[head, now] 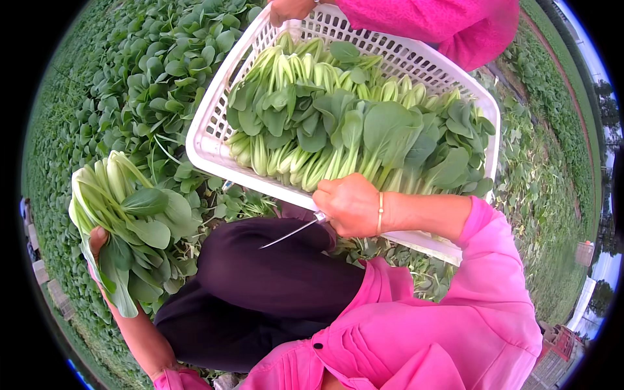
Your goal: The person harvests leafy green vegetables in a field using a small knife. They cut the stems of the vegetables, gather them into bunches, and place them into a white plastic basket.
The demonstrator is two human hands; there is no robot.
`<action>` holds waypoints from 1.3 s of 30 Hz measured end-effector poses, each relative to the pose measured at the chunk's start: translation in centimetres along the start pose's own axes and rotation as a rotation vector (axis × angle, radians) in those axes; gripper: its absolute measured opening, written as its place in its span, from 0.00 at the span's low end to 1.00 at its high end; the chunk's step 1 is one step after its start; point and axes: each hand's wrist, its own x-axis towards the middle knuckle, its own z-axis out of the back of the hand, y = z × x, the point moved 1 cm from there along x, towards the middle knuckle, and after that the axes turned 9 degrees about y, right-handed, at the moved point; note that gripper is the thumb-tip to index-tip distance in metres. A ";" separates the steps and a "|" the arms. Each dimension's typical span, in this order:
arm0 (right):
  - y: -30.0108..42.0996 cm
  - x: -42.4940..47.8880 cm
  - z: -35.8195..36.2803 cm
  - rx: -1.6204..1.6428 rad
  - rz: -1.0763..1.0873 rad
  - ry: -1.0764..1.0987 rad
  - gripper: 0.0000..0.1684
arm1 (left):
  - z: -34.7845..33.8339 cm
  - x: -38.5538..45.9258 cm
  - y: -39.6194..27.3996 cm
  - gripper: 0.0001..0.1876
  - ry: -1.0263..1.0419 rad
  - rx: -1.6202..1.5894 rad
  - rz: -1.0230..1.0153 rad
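Note:
At the left, my left hand grips a bunch of green leafy vegetables with pale stalks, like bok choy, the stalk ends pointing up. Leaves hide most of its fingers. My right hand is closed around the handle of a small knife, whose thin blade points down and left over my dark trouser knee. That hand is at the near rim of a white plastic crate. Inside the crate, rows of bok choy lie with stalks toward the long sides and leaves toward the middle.
Another person's hand holds the crate's far left corner, with a bright pink sleeve along the far rim. Dense leafy plants grow at the left. Loose leaves litter the ground at the right, where a distant crate stands.

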 end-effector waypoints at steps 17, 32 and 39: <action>0.6 -8.1 2.9 0.236 -0.052 -0.605 0.20 | -19.6 3.9 -0.7 0.28 0.508 0.256 -0.037; -3.2 -23.8 -2.4 0.748 -0.361 -1.302 0.09 | -47.1 16.6 18.3 0.23 0.612 0.773 -0.228; -3.6 -22.7 -0.8 0.474 -0.386 -1.171 0.11 | -44.7 19.8 32.5 0.45 0.447 1.084 -0.202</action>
